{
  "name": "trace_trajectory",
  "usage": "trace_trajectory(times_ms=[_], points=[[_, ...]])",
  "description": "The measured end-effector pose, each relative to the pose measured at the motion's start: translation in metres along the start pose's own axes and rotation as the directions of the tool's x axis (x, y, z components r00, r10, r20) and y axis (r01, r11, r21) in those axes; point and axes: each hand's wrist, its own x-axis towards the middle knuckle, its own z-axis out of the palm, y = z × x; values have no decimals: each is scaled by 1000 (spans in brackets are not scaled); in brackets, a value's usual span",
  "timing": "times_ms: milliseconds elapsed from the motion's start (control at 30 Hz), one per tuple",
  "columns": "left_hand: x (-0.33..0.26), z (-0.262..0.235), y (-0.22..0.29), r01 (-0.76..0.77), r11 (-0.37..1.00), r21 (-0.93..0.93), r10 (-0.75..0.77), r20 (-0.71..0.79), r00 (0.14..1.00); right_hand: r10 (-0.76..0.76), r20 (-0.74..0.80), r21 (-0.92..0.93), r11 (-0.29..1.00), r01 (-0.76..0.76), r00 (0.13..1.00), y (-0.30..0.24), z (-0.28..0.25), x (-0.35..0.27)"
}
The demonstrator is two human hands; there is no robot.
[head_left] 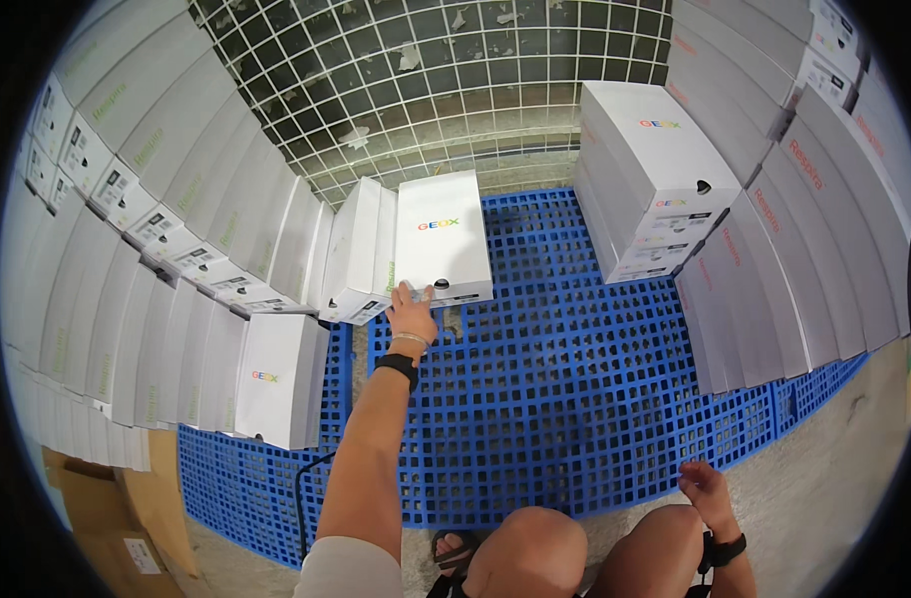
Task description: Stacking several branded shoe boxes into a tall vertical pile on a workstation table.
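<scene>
The left hand (412, 317) is reaching forward, fingers spread flat against the near end of a smooth white rectangular cardboard box (439, 237), which is lying on the blue plastic lattice pallet (565, 389) beside matching boxes. The right hand (703, 490) is hanging empty near the knee, fingers loosely curled.

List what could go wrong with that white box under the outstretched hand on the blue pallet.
1. The left hand touches only the near end of the white box, at full reach; a push from there might skew it against the neighbouring boxes.
2. The blue pallet is an open grid, so a box corner could catch while sliding.
3. The person crouches at the pallet's edge with the right hand holding nothing, so leaning further might upset balance.
</scene>
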Motion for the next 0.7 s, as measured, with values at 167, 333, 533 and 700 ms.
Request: trace_trajectory(times_ms=[167,333,533,700], points=[[26,15,20,-220,964,-151,177,-254,951,37,-93,-111,993,-47,995,15,-5,-6],[11,32,-9,-228,938,-260,113,-393,912,59,-1,-196,979,-58,998,0,23,7],[16,33,16,-174,963,-206,124,-236,964,106,80,-164,982,-92,991,-1,13,13],[18,25,25,-153,958,-241,102,-212,972,139,122,-77,988,-130,983,-6,14,16]])
